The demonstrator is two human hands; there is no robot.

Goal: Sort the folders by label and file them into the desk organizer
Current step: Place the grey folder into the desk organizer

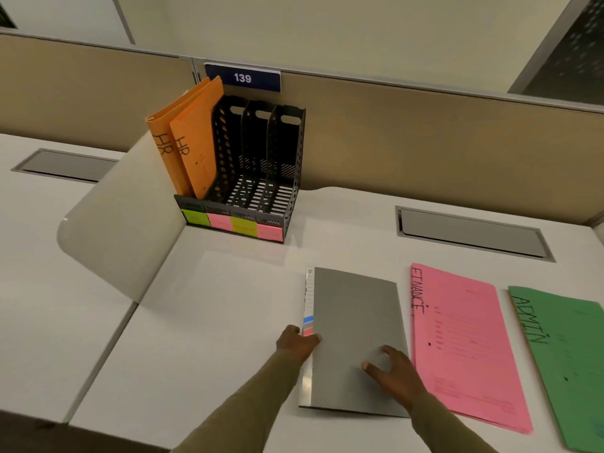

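Note:
A grey folder point(353, 315) lies flat on the white desk point(212, 322) in front of me. My left hand point(295, 341) grips its left spine edge, thumb on top. My right hand point(394, 371) rests flat on its cover with fingers spread. To its right lie a pink folder point(464, 348) marked FINANCE and a green folder point(568, 364) marked ADMIN. The black desk organizer point(261, 178) stands at the back. Two orange folders point(186, 142) marked HR stand in its leftmost slot. The other slots hold nothing. Green and pink sticky labels point(232, 225) line its front.
A curved white divider panel point(124, 217) rises left of the organizer. A tan partition wall point(425, 142) with a plate reading 139 runs behind the desk. Cable hatches point(470, 233) are set into the desk at back right and back left.

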